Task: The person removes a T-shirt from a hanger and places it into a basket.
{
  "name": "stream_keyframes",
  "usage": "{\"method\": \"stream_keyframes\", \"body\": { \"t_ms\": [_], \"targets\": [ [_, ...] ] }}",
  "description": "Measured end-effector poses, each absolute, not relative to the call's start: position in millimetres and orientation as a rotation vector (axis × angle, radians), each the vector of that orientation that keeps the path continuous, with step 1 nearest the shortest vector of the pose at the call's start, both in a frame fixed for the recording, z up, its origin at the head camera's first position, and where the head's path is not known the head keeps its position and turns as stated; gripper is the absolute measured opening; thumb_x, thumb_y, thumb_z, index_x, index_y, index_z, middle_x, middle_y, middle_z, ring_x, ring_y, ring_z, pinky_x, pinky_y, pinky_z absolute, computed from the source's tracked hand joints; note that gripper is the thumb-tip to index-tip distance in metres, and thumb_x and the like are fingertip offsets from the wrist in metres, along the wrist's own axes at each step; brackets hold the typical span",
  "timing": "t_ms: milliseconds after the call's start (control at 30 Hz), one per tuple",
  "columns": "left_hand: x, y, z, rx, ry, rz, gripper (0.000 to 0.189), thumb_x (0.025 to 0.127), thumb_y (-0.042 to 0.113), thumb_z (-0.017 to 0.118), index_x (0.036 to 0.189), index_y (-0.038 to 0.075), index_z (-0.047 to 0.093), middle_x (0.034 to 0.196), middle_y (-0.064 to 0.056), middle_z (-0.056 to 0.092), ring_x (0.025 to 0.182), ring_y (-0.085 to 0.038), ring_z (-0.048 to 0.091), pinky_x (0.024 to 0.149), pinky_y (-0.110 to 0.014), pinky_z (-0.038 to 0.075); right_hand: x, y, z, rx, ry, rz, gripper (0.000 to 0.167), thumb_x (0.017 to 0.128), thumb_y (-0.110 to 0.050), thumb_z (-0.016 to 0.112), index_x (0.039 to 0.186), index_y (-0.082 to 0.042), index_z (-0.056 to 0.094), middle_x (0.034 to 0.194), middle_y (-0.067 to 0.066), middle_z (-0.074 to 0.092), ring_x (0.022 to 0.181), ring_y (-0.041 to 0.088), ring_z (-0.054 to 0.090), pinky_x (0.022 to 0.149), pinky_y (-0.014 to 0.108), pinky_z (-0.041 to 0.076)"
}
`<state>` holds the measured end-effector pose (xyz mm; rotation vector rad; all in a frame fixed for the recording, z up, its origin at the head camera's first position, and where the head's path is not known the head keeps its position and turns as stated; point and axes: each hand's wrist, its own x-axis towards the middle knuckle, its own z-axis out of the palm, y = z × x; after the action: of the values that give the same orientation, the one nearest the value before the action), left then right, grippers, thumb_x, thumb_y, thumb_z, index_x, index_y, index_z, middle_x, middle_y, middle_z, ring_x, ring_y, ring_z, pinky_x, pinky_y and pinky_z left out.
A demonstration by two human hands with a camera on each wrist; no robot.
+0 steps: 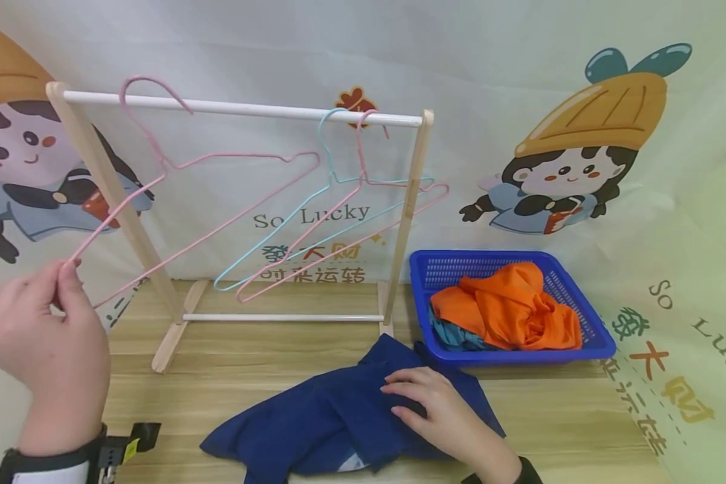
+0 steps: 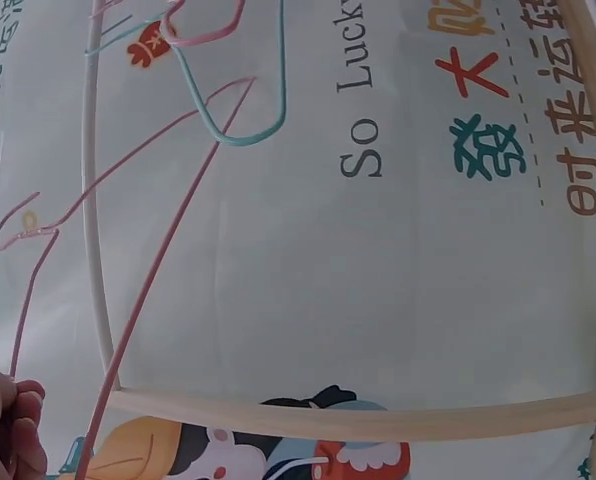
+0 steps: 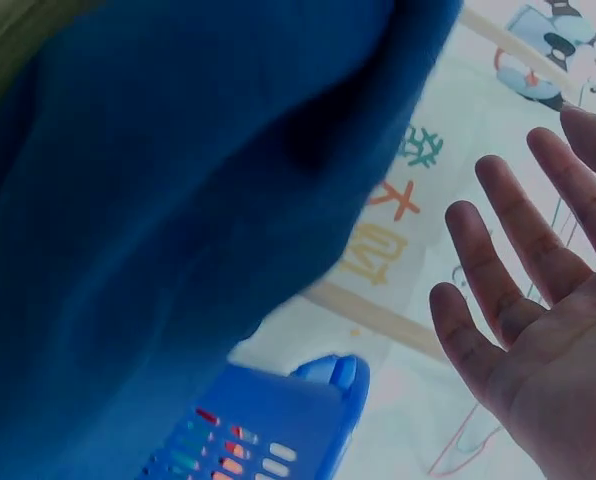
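My left hand pinches the lower left corner of a pink wire hanger between thumb and fingers. In the left wrist view the hook of this pink hanger appears off the white rail, not round it. A navy blue garment lies crumpled on the table. Over its right part is my right hand, palm down with fingers loosely bent, gripping nothing. Spread fingers of the right hand show in the right wrist view, beside the raised-looking blue cloth.
A wooden rack stands at the back, with a light blue hanger and another pink hanger on its rail. To the right sits a blue basket with orange cloth and teal cloth. Behind hangs a printed backdrop.
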<state>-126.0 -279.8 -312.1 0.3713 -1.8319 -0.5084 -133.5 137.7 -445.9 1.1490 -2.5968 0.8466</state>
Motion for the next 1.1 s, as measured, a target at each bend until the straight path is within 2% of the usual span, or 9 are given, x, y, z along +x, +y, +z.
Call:
{"method": "stream_keyframes", "body": {
  "t_ms": [100, 167, 300, 333, 433, 600, 767, 900, 1100],
  "targets": [
    [-135.0, -276.0, -301.0, 0.347, -1.868, -0.487, 0.053, 0.101, 0.037, 0.039, 0.103, -0.006, 0.069, 0.085, -0.025, 0.062, 0.082, -0.039, 0.054, 0.072, -0.021, 0.019, -131.9, 132.6, -447.9, 1.169, -2.644, 0.833, 0.028, 0.086, -0.022, 0.069, 0.114, -0.021, 0.067, 0.12, -0.004, 0.062, 0.113, 0.013, 0.054, 0.093, 0.044, 0.045],
    [-141.4, -272.8, -294.5, 0.343, -1.889, -0.478, 0.053, 0.101, 0.038, 0.038, 0.104, -0.005, 0.069, 0.087, -0.024, 0.064, 0.085, -0.039, 0.056, 0.072, -0.024, 0.025, -131.2, 129.7, -448.7, 1.181, -2.68, 0.818, 0.028, 0.087, -0.024, 0.068, 0.116, -0.022, 0.067, 0.122, -0.005, 0.061, 0.115, 0.012, 0.053, 0.095, 0.044, 0.044],
    [-151.9, -266.4, -285.3, 0.352, -1.943, -0.435, 0.053, 0.101, 0.038, 0.036, 0.108, -0.003, 0.069, 0.092, -0.025, 0.065, 0.09, -0.041, 0.057, 0.074, -0.043, 0.036, -131.5, 124.4, -449.2, 1.201, -2.722, 0.776, 0.031, 0.088, -0.026, 0.067, 0.118, -0.022, 0.065, 0.124, -0.004, 0.06, 0.118, 0.015, 0.052, 0.097, 0.045, 0.042],
    [-153.8, -265.2, -283.9, 0.346, -1.958, -0.417, 0.052, 0.101, 0.037, 0.037, 0.109, -0.003, 0.068, 0.092, -0.025, 0.065, 0.09, -0.041, 0.057, 0.074, -0.049, 0.036, -132.1, 123.1, -449.2, 1.198, -2.734, 0.762, 0.032, 0.088, -0.026, 0.067, 0.119, -0.022, 0.065, 0.125, -0.003, 0.059, 0.118, 0.016, 0.052, 0.098, 0.046, 0.042],
    [-158.0, -262.2, -283.0, 0.349, -2.016, -0.376, 0.052, 0.101, 0.036, 0.035, 0.111, -0.003, 0.067, 0.093, -0.027, 0.065, 0.09, -0.041, 0.057, 0.073, -0.053, 0.035, -135.5, 119.2, -450.4, 1.162, -2.79, 0.709, 0.04, 0.087, -0.031, 0.068, 0.125, -0.024, 0.061, 0.132, -0.002, 0.055, 0.123, 0.02, 0.049, 0.099, 0.049, 0.041],
    [-161.6, -258.3, -288.7, 0.366, -2.08, -0.353, 0.05, 0.1, 0.034, 0.035, 0.113, -0.003, 0.066, 0.096, -0.028, 0.066, 0.091, -0.041, 0.057, 0.072, -0.054, 0.035, -143.3, 112.0, -459.5, 1.058, -2.968, 0.567, 0.068, 0.081, -0.047, 0.07, 0.141, -0.03, 0.043, 0.151, 0.005, 0.034, 0.137, 0.037, 0.032, 0.102, 0.063, 0.032],
    [-161.7, -258.0, -293.4, 0.356, -2.091, -0.365, 0.045, 0.1, 0.031, 0.039, 0.112, -0.003, 0.067, 0.097, -0.027, 0.066, 0.09, -0.041, 0.058, 0.07, -0.053, 0.034, -149.4, 100.4, -471.4, 0.927, -3.188, 0.513, 0.087, 0.073, -0.056, 0.073, 0.146, -0.038, 0.031, 0.158, 0.01, 0.013, 0.138, 0.052, 0.014, 0.1, 0.073, 0.021],
    [-161.2, -258.3, -296.2, 0.343, -2.104, -0.399, 0.042, 0.099, 0.03, 0.043, 0.112, -0.002, 0.067, 0.099, -0.024, 0.067, 0.09, -0.04, 0.059, 0.069, -0.048, 0.034, -151.6, 89.1, -478.3, 0.838, -3.313, 0.47, 0.086, 0.07, -0.056, 0.075, 0.144, -0.042, 0.033, 0.158, 0.01, 0.014, 0.137, 0.055, 0.015, 0.099, 0.074, 0.023],
    [-162.3, -258.3, -298.6, 0.347, -2.152, -0.387, 0.04, 0.098, 0.028, 0.046, 0.111, -0.003, 0.067, 0.1, -0.025, 0.067, 0.087, -0.042, 0.06, 0.06, -0.038, 0.029, -151.2, 82.6, -483.3, 0.823, -3.348, 0.391, 0.073, 0.071, -0.052, 0.074, 0.138, -0.04, 0.046, 0.154, 0.011, 0.026, 0.134, 0.055, 0.023, 0.095, 0.071, 0.032]
  ]
}}
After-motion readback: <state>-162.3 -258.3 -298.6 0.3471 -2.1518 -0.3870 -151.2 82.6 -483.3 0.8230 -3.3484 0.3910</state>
